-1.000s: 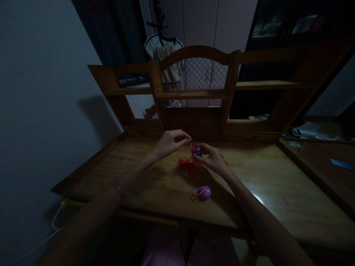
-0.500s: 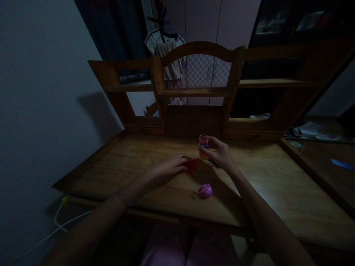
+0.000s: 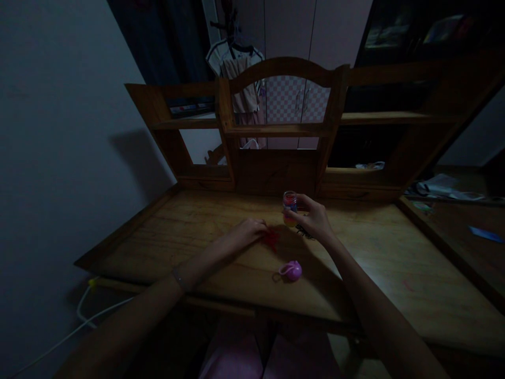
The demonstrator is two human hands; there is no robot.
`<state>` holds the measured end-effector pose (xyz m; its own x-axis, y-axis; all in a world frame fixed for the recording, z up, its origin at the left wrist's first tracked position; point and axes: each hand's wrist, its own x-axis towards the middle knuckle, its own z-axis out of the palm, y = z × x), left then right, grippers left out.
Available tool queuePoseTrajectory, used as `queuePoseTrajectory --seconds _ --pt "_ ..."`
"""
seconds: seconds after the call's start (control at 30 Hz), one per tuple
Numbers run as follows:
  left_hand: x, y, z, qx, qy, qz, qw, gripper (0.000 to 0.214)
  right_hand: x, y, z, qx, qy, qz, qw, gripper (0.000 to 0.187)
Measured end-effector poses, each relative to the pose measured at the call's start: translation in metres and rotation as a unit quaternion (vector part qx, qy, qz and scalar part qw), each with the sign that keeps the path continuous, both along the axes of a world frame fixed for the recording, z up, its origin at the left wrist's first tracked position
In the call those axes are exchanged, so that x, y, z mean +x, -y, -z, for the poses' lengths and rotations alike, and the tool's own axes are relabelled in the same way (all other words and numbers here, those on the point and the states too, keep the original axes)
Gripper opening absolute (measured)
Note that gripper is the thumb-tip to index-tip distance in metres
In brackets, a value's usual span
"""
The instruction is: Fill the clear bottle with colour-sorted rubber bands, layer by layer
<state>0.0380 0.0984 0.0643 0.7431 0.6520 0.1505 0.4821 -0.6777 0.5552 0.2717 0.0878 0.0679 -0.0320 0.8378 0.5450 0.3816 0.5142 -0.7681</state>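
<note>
My right hand (image 3: 312,219) holds a small clear jar (image 3: 289,207) with red, blue and yellow contents, upright just above the wooden desk (image 3: 394,268). My left hand (image 3: 248,233) rests low on the desk with its fingers pinched on a little heap of red bits (image 3: 271,239). What exactly the fingers grip is too small and dark to name. A small pink round lid with a loop (image 3: 291,270) lies on the desk in front of both hands. A tiny dark thing (image 3: 303,231) lies under my right hand.
A wooden hutch with shelves (image 3: 276,131) stands along the desk's back edge. A wall is close on the left, and a white cable (image 3: 84,310) hangs below the desk's left corner. Papers (image 3: 442,185) and a blue card (image 3: 484,232) lie on a side surface at right.
A second ago my left hand was pinched over the jar's mouth. It has dropped to the red bits on the desk, while my right hand lifted the jar slightly up and right.
</note>
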Motion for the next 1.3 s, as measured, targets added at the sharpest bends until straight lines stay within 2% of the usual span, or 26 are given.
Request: queuePoseTrajectory --seconds 0.2,0.3,0.43,0.53,0.63,0.8,0.97,1.17,1.3 --pt "-0.012 -0.018 0.008 -0.071 0.092 -0.107 0.987 0.021 -0.001 0.001 0.002 -0.001 0.014 -0.016 1.000 0.040" --pt "-0.019 -0.024 0.000 -0.103 0.134 -0.125 0.978 0.024 -0.003 0.000 0.004 0.000 0.019 -0.025 1.000 0.041" --pt "-0.021 -0.027 -0.031 -0.094 0.193 -0.118 0.970 0.026 -0.004 0.000 0.008 0.002 0.034 -0.034 0.999 0.042" --pt "-0.014 -0.025 -0.060 -0.040 0.209 -0.102 0.972 0.027 -0.006 0.000 0.011 0.005 0.048 -0.039 0.998 0.043" --pt "0.001 -0.020 -0.080 0.017 0.212 -0.072 0.974 0.024 -0.009 0.001 0.013 0.011 0.062 -0.045 0.997 0.042" --pt "0.018 -0.015 -0.085 0.093 0.164 -0.023 0.982 0.014 -0.013 0.002 0.014 0.009 0.066 -0.049 0.997 0.039" --pt "0.018 -0.016 -0.093 0.139 0.057 0.046 0.988 0.013 -0.014 0.005 0.012 0.014 0.087 -0.055 0.995 0.036" --pt "0.023 -0.019 -0.111 0.130 -0.072 0.079 0.986 0.012 -0.019 0.010 0.012 0.024 0.125 -0.043 0.991 0.038" --pt "0.025 -0.022 -0.113 0.112 -0.097 0.095 0.984 0.013 -0.020 0.011 0.013 0.033 0.143 -0.029 0.989 0.040"
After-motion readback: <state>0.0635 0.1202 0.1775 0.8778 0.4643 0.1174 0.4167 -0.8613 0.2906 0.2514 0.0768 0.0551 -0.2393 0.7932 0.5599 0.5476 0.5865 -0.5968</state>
